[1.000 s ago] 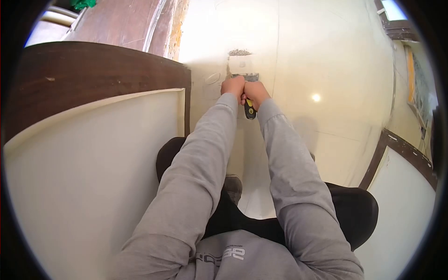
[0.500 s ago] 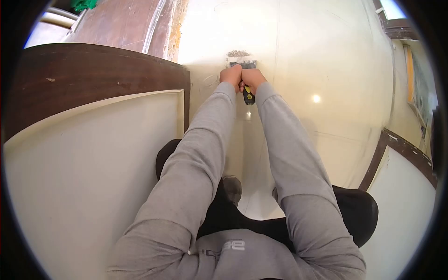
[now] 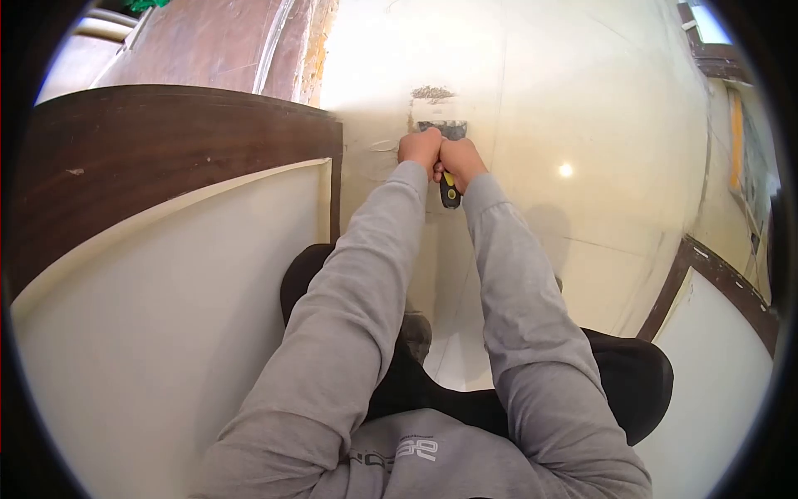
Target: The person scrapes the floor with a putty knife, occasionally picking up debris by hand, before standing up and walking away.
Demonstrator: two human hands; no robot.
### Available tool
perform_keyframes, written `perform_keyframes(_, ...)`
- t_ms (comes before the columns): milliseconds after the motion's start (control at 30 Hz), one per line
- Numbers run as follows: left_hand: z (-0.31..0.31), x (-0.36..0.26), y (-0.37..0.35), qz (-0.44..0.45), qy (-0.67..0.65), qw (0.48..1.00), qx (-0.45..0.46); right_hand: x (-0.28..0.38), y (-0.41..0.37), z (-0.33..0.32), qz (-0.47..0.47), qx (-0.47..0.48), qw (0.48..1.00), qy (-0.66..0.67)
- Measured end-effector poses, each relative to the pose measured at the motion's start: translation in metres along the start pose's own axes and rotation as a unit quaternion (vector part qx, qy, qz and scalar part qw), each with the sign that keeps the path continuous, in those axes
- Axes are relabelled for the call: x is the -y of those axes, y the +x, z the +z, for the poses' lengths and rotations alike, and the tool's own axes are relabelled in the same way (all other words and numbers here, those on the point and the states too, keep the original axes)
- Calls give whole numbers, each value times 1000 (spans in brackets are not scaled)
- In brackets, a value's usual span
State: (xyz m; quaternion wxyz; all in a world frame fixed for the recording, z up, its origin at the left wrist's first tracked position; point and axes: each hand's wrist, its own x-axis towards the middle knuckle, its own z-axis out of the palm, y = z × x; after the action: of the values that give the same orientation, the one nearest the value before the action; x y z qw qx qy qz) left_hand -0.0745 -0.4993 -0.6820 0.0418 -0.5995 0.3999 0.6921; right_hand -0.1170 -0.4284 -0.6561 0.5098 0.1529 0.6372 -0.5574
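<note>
A scraper (image 3: 450, 195) with a black and yellow handle is in both my hands, its wide blade flat against the glossy cream floor (image 3: 532, 158). My left hand (image 3: 421, 148) is closed at the blade end of the handle. Beside it, my right hand (image 3: 462, 160) wraps round the grip, and the handle's butt sticks out below towards me. The fingers partly cover the blade and handle. Just beyond the blade lies a patch of brownish crumbs (image 3: 433, 92), with a paler scraped strip between.
On the left stands a dark wood-framed white panel (image 3: 183, 125). A similar panel (image 3: 731, 270) is at the right. Reddish-brown boards (image 3: 199, 41) lie at the upper left. My shoe (image 3: 417, 333) rests on the floor between the panels.
Both hands and the scraper have come back a little towards me. The blade now sits farther from the crumbs, and more of the pale strip shows.
</note>
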Motion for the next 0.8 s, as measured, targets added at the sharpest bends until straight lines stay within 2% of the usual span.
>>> perform_keyframes(67,1,-3,0,-3,0,1000,-16,-2,4,-4,-11,3,1000,-16)
perform_keyframes(133,2,-12,6,-13,-16,1000,23,0,19,-3,9,5,1000,-20)
perform_keyframes(200,-4,11,16,3,-17,1000,15,-8,9,-4,29,4,999,-30)
perform_keyframes(267,-5,9,25,10,23,1000,6,-1,-2,-1,16,-10,1000,3)
perform_keyframes(333,-3,20,31,8,2,1000,2,-8,0,-2,34,-17,999,2)
perform_keyframes(400,-1,-6,18,0,11,999,45,-4,28,-6,3,28,999,-36)
perform_keyframes(533,1,-11,6,-3,-23,1000,3,-6,24,-3,-14,22,1000,-18)
perform_keyframes(667,-2,-3,7,15,-9,1000,9,0,4,-1,-9,9,1000,-14)
perform_keyframes(800,4,-24,28,12,-25,999,38,18,37,-1,-16,29,998,-51)
